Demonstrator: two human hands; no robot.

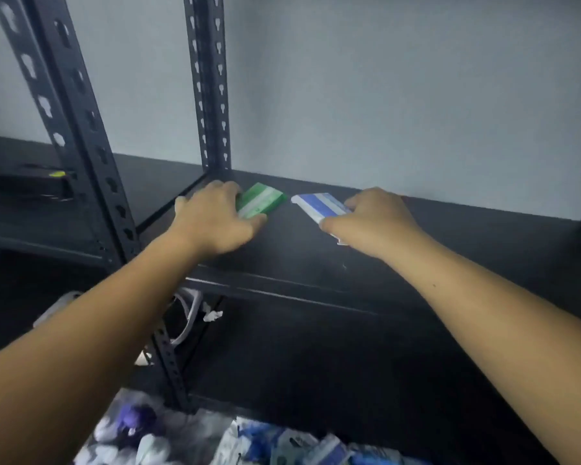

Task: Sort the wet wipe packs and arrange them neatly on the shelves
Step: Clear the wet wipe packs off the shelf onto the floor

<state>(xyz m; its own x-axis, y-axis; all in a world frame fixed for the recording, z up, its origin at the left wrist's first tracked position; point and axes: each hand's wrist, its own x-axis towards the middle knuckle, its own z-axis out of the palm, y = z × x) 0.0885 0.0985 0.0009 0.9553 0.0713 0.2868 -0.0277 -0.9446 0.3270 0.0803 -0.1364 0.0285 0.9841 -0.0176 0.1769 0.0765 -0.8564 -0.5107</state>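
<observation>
Apart, flat green pack, blue pack, matte black shelf

Pretty plain: both forearms are bare all the way up, left hand and right hand bare too.

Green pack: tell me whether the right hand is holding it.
No, the left hand grips the green pack; the right hand holds the blue pack.
</observation>
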